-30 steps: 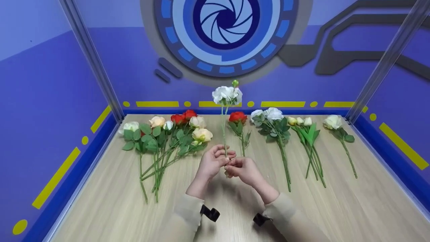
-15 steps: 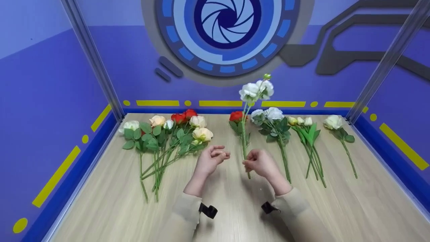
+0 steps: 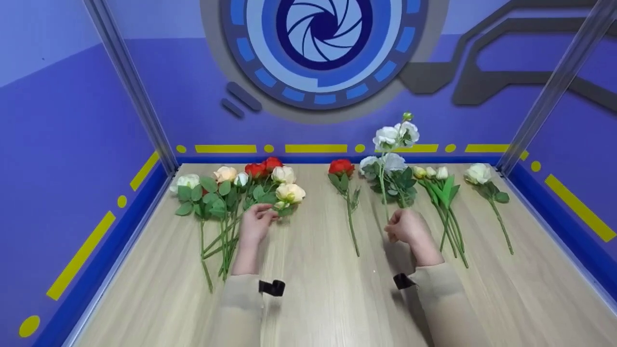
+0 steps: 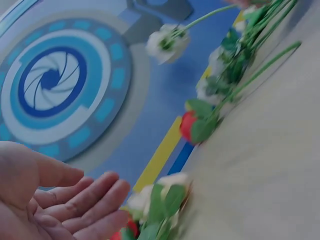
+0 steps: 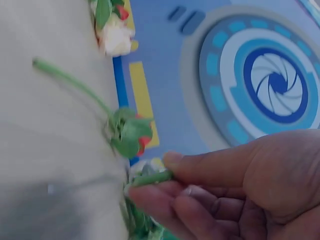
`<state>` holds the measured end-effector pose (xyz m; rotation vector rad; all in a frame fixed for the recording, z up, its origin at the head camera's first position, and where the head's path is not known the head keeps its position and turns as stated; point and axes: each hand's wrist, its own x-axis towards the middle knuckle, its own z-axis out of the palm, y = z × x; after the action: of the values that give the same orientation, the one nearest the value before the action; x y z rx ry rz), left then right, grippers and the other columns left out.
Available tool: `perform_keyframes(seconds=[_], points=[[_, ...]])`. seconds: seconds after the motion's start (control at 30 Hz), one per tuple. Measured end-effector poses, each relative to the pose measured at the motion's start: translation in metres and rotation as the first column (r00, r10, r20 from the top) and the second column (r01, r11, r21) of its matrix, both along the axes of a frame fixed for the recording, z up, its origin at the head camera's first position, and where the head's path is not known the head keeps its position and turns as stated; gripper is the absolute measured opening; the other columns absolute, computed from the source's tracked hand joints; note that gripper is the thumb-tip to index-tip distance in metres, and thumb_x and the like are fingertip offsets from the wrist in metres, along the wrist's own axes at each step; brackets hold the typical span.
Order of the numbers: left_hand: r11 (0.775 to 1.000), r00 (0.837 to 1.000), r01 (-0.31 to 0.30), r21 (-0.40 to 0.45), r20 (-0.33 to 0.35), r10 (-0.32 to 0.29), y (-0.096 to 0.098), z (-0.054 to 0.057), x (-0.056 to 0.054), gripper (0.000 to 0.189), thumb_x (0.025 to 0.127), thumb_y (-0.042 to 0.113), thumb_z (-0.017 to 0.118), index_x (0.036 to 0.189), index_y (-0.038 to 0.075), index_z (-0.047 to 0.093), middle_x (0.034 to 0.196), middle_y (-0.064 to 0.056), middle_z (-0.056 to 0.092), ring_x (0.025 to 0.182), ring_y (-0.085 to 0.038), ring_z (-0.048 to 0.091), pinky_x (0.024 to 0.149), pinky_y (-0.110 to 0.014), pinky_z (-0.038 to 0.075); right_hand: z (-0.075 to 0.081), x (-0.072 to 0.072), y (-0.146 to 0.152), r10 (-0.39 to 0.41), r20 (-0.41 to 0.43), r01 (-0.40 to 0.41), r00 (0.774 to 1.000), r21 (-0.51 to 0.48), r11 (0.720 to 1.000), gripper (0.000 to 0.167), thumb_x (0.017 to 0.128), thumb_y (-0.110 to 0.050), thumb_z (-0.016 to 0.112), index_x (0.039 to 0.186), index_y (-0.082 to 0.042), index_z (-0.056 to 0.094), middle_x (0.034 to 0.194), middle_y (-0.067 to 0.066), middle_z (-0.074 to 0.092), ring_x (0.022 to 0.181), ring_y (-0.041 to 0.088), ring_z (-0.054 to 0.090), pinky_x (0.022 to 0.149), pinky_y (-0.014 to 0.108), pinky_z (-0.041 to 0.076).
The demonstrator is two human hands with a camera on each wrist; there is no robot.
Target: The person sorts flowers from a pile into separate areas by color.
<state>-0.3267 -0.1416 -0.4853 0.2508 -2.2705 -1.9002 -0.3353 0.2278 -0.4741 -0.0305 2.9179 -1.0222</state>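
My right hand (image 3: 409, 226) pinches the lower stem of a white artificial flower (image 3: 387, 139), between thumb and fingers. The flower stands nearly upright, two white blooms and a green bud at its top. In the right wrist view the stem end (image 5: 152, 178) sticks out past the fingertips. Behind it lies a bunch of white roses (image 3: 396, 164), partly covered in the head view. My left hand (image 3: 254, 225) holds nothing, its fingers loosely extended beside a cream rose (image 3: 290, 193) and over the crossed stems of the left pile.
A single red rose (image 3: 341, 167) lies mid-table. To the right lie yellow and white tulips (image 3: 442, 185) and a lone white rose (image 3: 478, 175). Several roses, including a peach one (image 3: 225, 174), are heaped at left. Blue panels edge the wooden table (image 3: 318, 289).
My left hand has let go of the white flower's stem and moved left to the pile. My right hand has carried the flower rightward, in front of the white roses.
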Motion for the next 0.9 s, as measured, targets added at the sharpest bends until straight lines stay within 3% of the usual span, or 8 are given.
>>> perform_keyframes(seconds=[0.17, 0.3, 0.4, 0.5, 0.57, 0.67, 0.9], points=[[0.974, 0.983, -0.178, -0.137, 0.023, 0.183, -0.035, -0.005, 0.002, 0.029, 0.103, 0.008, 0.056, 0.127, -0.005, 0.064, 0.12, -0.025, 0.067, 0.112, -0.037, 0.063, 0.092, -0.043, 0.053, -0.007, -0.004, 0.011, 0.007, 0.036, -0.012, 0.999, 0.123, 0.992, 0.02, 0.092, -0.01, 0.073, 0.074, -0.006, 0.063, 0.061, 0.008, 0.071, 0.055, 0.016, 0.062, 0.055, 0.029, 0.042], [0.954, 0.965, -0.24, -0.179, 0.063, 0.255, -0.057, -0.005, 0.006, 0.032, 0.106, 0.011, 0.052, 0.134, -0.004, 0.06, 0.131, -0.027, 0.061, 0.122, -0.04, 0.058, 0.102, -0.05, 0.048, -0.014, -0.008, 0.015, 0.001, 0.055, -0.01, 0.999, 0.171, 0.985, 0.019, 0.088, -0.008, 0.073, 0.071, -0.004, 0.067, 0.058, 0.006, 0.071, 0.053, 0.016, 0.064, 0.054, 0.03, 0.044], [0.929, 0.94, -0.295, -0.222, 0.105, 0.324, -0.069, -0.006, 0.009, 0.033, 0.106, 0.014, 0.052, 0.135, 0.0, 0.059, 0.137, -0.025, 0.057, 0.132, -0.044, 0.048, 0.109, -0.056, 0.041, -0.018, -0.009, 0.017, -0.007, 0.063, -0.007, 0.998, 0.212, 0.977, 0.022, 0.085, -0.008, 0.074, 0.063, -0.004, 0.072, 0.055, 0.006, 0.07, 0.052, 0.018, 0.063, 0.056, 0.03, 0.047], [0.89, 0.905, -0.35, -0.293, 0.137, 0.402, -0.078, -0.008, 0.012, 0.034, 0.105, 0.018, 0.053, 0.135, 0.004, 0.059, 0.141, -0.026, 0.053, 0.137, -0.049, 0.038, 0.109, -0.061, 0.036, -0.021, -0.01, 0.017, -0.026, 0.1, 0.003, 0.995, 0.231, 0.973, 0.027, 0.084, -0.01, 0.078, 0.059, -0.003, 0.074, 0.055, 0.008, 0.069, 0.051, 0.018, 0.06, 0.057, 0.03, 0.048], [0.865, 0.883, -0.372, -0.336, 0.158, 0.441, -0.082, -0.01, 0.014, 0.034, 0.105, 0.021, 0.054, 0.135, 0.005, 0.057, 0.143, -0.028, 0.049, 0.137, -0.051, 0.034, 0.108, -0.061, 0.035, -0.021, -0.01, 0.017, -0.045, 0.139, 0.014, 0.989, 0.217, 0.976, 0.027, 0.084, -0.013, 0.08, 0.06, -0.003, 0.076, 0.056, 0.009, 0.07, 0.051, 0.018, 0.062, 0.057, 0.028, 0.048], [0.834, 0.864, -0.379, -0.4, 0.171, 0.475, -0.089, -0.014, 0.017, 0.038, 0.104, 0.024, 0.054, 0.137, 0.006, 0.055, 0.146, -0.033, 0.044, 0.137, -0.054, 0.033, 0.108, -0.061, 0.034, -0.021, -0.009, 0.017, -0.068, 0.189, 0.035, 0.98, 0.173, 0.984, 0.027, 0.086, -0.015, 0.081, 0.062, -0.002, 0.077, 0.056, 0.008, 0.071, 0.051, 0.017, 0.066, 0.058, 0.027, 0.049], [0.839, 0.842, -0.357, -0.41, 0.248, 0.48, -0.102, -0.024, 0.022, 0.051, 0.102, 0.027, 0.052, 0.145, -0.001, 0.043, 0.149, -0.043, 0.033, 0.139, -0.059, 0.028, 0.111, -0.066, 0.031, -0.021, -0.008, 0.02, -0.081, 0.248, 0.066, 0.965, 0.066, 0.996, 0.024, 0.086, -0.014, 0.081, 0.067, 0.0, 0.078, 0.057, 0.009, 0.071, 0.051, 0.018, 0.069, 0.056, 0.028, 0.052]])
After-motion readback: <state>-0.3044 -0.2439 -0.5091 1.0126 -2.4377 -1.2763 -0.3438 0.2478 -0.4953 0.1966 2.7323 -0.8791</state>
